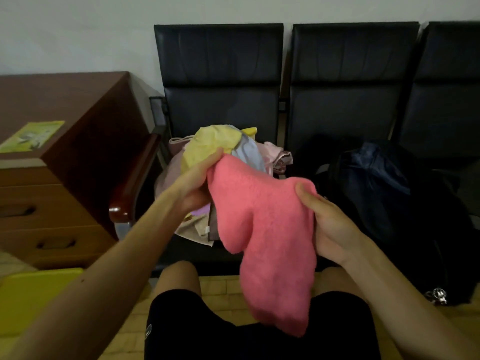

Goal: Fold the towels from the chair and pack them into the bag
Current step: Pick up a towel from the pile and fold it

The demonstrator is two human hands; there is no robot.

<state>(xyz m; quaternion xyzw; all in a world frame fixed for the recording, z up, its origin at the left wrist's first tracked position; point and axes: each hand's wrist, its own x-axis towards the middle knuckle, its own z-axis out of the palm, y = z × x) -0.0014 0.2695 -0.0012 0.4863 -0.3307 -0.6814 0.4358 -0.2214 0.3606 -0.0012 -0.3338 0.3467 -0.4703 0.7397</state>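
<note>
A fluffy pink towel [270, 245] hangs in front of me, held up at its top edge by both hands. My left hand [197, 178] pinches its left corner, thumb on top. My right hand [327, 224] grips its right corner, the thumb pressed into the cloth. Behind the pink towel a heap of towels [218, 146] in yellow, light blue, pale pink and beige lies on the seat of the left black chair [220, 81]. A dark blue and black bag [389, 193] slumps on the chair to the right.
A brown wooden cabinet [78, 141] with drawers stands at the left, a yellow-green leaflet [31, 136] on top. The chair's wooden armrest [135, 178] lies between cabinet and heap. A yellow object [33, 297] is at lower left. My knees and black shorts [233, 328] are below.
</note>
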